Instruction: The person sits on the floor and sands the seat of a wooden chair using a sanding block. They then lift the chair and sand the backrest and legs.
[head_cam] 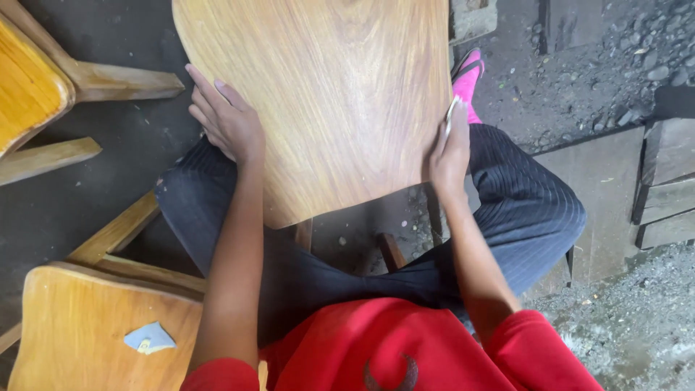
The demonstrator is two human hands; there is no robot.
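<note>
A: Logging hands. The left hand (226, 119) is lying flat, fingers released, against the left edge of the varnished wooden seat panel (326, 94). The right hand (449, 152) is pressing the panel's right edge and pinching a thin pale sheet (452, 116), likely sandpaper, though I cannot tell for sure.

B: Where is the panel sitting?

A: It is resting tilted across the person's lap, above the dark pinstriped trousers (521, 210).

B: Risks?

A: My judgement: nothing is clamping the panel, so a hard stroke could be sliding it off the knees; uneven pressure could be scratching the finish.

B: Counts?

A: One panel in hand. Left of it, one other seat (29, 87); below and left of it, one more (87, 326), carrying one small grey scrap (150, 338). One pink shoe (467, 80) showing past the panel's right edge.
</note>
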